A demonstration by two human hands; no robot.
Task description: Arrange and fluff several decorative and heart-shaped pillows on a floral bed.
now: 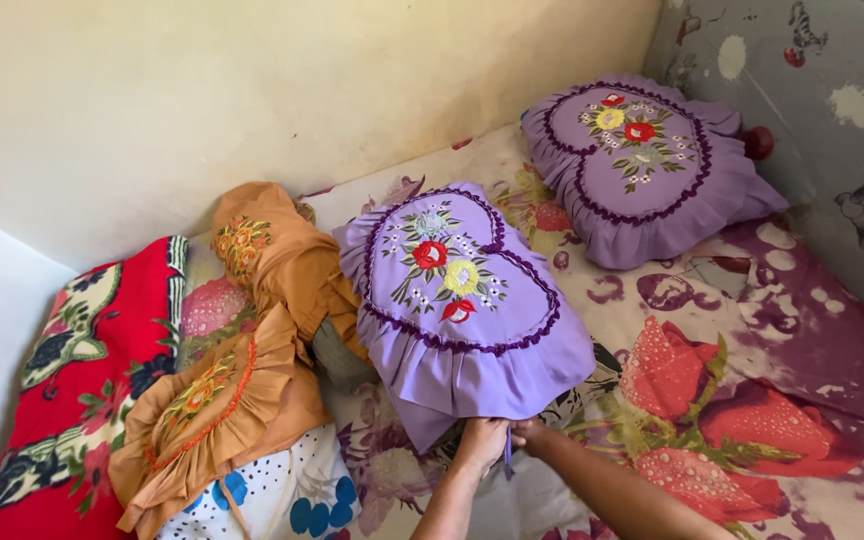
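A purple heart-shaped pillow point(457, 300) with embroidered flowers and a frilled edge lies on the bed in the middle of the view. My left hand point(479, 443) grips its lower frill from below. My right hand point(529, 435) is closed on the same bottom edge beside it, where a thin purple tie hangs down. Both forearms reach in from the bottom of the frame. A second purple heart pillow point(642, 165) rests at the upper right, against the headboard.
The bed sheet point(732, 400) is printed with large red roses. Orange frilled pillows point(252, 330) lie to the left, one with its white, blue-dotted inner cushion showing. A red floral blanket point(72, 380) lies along the cream wall point(252, 90). A grey printed headboard point(832, 110) stands at right.
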